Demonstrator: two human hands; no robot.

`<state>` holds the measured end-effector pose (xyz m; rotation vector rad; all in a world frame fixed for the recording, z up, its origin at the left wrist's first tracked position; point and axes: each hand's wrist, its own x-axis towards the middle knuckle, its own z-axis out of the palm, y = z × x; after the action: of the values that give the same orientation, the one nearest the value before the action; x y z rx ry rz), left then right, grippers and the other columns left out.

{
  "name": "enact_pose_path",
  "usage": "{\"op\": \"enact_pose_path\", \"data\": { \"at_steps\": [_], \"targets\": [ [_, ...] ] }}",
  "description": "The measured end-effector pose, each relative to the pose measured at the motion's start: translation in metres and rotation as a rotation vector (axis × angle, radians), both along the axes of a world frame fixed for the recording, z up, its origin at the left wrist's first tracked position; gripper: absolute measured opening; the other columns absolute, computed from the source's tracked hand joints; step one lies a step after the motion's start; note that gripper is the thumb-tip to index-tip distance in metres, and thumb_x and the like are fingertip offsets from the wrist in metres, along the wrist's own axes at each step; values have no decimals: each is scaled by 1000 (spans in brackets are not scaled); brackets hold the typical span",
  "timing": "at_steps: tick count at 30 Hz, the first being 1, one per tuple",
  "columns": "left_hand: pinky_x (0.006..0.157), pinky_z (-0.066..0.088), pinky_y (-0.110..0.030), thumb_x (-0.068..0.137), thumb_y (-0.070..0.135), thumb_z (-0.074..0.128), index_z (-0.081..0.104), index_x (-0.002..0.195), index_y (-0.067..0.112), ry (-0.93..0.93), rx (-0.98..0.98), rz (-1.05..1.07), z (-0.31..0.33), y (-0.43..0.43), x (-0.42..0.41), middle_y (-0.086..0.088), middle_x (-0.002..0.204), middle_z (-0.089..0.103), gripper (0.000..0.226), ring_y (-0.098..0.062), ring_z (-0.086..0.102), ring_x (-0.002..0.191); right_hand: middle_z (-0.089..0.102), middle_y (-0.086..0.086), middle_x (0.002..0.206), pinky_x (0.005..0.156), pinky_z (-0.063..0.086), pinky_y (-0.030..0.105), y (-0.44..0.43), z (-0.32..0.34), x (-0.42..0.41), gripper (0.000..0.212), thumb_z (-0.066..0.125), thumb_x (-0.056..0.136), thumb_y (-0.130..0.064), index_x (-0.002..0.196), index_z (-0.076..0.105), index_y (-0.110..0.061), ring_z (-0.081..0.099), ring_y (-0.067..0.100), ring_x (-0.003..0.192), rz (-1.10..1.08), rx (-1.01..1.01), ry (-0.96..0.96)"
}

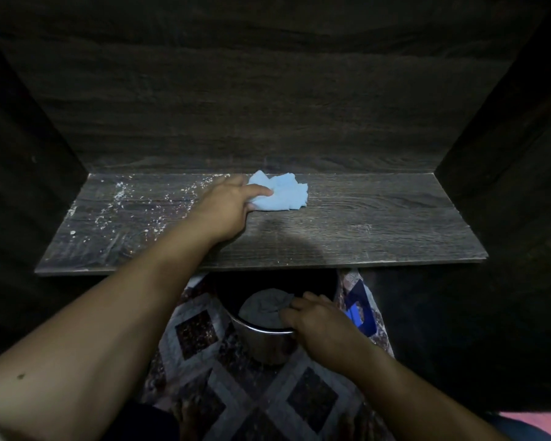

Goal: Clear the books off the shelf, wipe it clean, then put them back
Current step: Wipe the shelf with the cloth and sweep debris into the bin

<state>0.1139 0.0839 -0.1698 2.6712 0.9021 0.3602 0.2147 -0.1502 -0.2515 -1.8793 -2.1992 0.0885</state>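
Shelf of dark wood, speckled with white dust toward the left. At its middle, pale blue cloth, gripped under curled fingers of left hand. Below the front edge, on patterned floor, metal pot holding grey cloth, pinched at the rim by right hand.

Dark wood shelf, white dust on left half; crumpled light-blue cloth lying mid-rear.

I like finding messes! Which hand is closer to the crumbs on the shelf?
Left. The left hand holds the blue cloth beside the crumbs on the shelf; the right hand is below, at the pot.
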Motion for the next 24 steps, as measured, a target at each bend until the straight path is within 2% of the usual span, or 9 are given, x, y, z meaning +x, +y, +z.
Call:
{"op": "enact_pose_path", "data": {
  "at_steps": [3,6,11,17,20,24],
  "targets": [
    [99,34,-36,95,21,56,59,128,37,-11,-19,9,0,-13,-5,-5,115,53,36,-27,43,115,60,-7,73,57,43,23,0,3,-2,27,72,56,-18,81,63,-26,59,17,69,-2,-15,-4],
    [98,35,-35,95,20,56,59,128,37,-9,-41,-17,0,-24,-10,-4,110,52,38,-26,43,113,60,-8,73,56,44,23,-1,6,-4,34,81,51,-16,78,63,-26,59,16,67,-1,-27,-19],
    [95,34,-34,95,20,56,59,128,39,12,-73,-22,0,-40,-18,-2,110,53,37,-26,43,107,60,-5,73,54,42,24,-3,12,-6,40,84,49,-14,81,63,-24,58,19,65,2,-57,-20],
    [98,33,-35,95,18,56,57,129,40,42,-103,-28,2,-60,-30,2,107,49,41,-20,40,108,60,2,85,68,47,39,-13,24,-6,24,61,74,-8,95,61,-20,56,28,80,14,-159,56],
    [100,34,-39,95,18,55,55,130,42,62,-129,-31,3,-69,-36,4,107,47,42,-17,38,106,59,2,82,66,46,37,-17,26,-7,27,64,73,-6,94,59,-21,56,28,78,14,-175,38],
    [99,35,-38,95,16,54,55,129,43,52,-160,-29,3,-82,-44,4,106,47,43,-20,41,109,60,6,95,76,42,37,-21,31,-10,27,57,83,-7,107,62,-17,54,30,91,31,-188,8]
  ]
}}
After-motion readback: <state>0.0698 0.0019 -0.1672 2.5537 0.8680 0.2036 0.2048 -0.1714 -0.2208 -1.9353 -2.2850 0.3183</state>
